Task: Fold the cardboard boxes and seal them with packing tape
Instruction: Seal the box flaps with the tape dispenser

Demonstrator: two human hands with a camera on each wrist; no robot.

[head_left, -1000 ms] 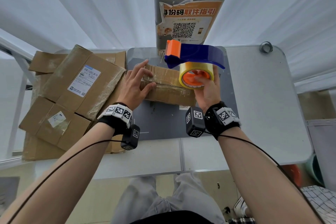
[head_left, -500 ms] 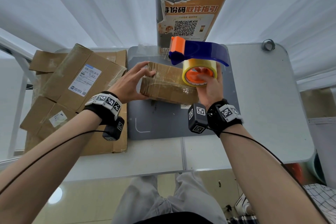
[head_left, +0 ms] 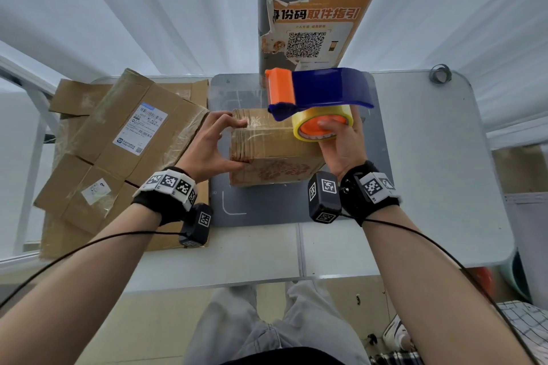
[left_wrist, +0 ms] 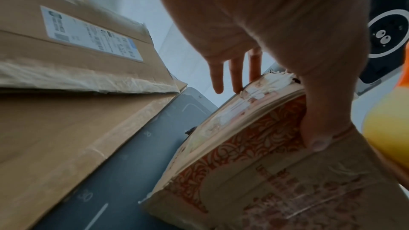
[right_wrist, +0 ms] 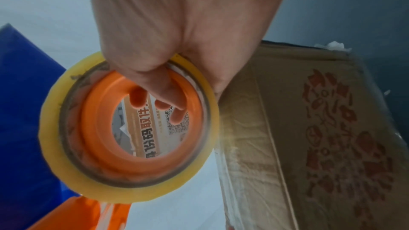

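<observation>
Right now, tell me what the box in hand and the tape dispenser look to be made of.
Small box: brown corrugated cardboard, matte, with fluted layers showing at its end and a red print. Tape dispenser: glossy blue and orange, probably moulded plastic; its tape roll looks like yellowish clear film.

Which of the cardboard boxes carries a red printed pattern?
The small box on the grey mat, held by the left hand. The flattened boxes stacked at left are plain brown with white labels.

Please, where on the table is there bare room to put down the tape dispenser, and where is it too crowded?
Bare white table lies right of the dark grey mat, up to the small grey ring at the far corner. The mat's near strip, before the small brown cardboard box, is also bare. The left side is crowded: flattened brown cardboard boxes are piled there.
</observation>
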